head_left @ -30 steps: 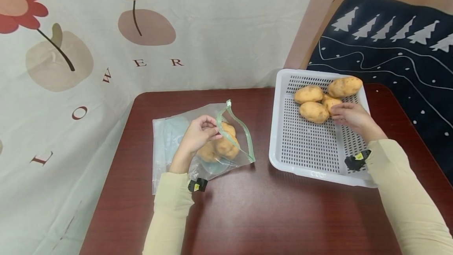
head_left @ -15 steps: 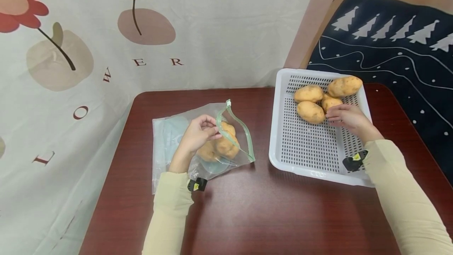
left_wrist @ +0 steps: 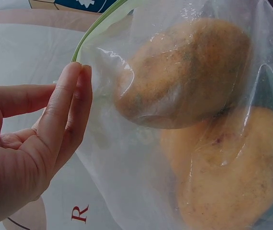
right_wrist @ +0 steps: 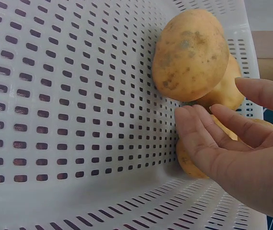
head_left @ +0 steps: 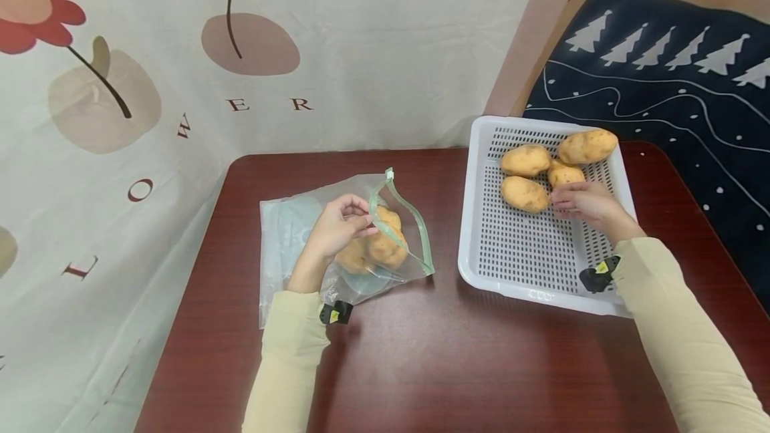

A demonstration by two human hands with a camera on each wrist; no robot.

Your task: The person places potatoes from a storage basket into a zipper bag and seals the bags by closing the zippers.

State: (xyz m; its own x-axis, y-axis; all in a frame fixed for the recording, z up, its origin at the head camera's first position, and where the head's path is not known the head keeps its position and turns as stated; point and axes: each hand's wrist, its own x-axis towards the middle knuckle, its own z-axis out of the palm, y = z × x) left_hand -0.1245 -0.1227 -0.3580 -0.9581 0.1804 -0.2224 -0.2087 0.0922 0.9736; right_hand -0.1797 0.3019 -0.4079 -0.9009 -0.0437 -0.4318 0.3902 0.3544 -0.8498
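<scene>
My left hand point(head_left: 339, 226) pinches the green-edged mouth of a clear zip bag point(head_left: 283, 239) between thumb and fingers. Inside the bag lie several potatoes point(head_left: 388, 251); two show close up in the left wrist view, a whole potato point(left_wrist: 189, 72) overlapping a lower one point(left_wrist: 237, 167). On the right, my right hand point(head_left: 591, 204) reaches into a white plastic basket point(head_left: 468, 219). Its fingers are loosely bent and nothing is between them and the thumb. Right at the fingertips is the front potato point(head_left: 525, 194), seen large as a potato point(right_wrist: 191, 55) in the right wrist view.
Several other potatoes stay at the basket's back, among them a long potato point(head_left: 587, 146) against its right rim and a partly hidden potato point(head_left: 564, 172). Bag and basket stand on a dark red table point(head_left: 421, 353). A printed cloth point(head_left: 385, 72) hangs behind.
In the basket, my right hand has moved a little left, and the front potato has shifted left with it, away from its neighbour. My left hand and the bag have stayed put.
</scene>
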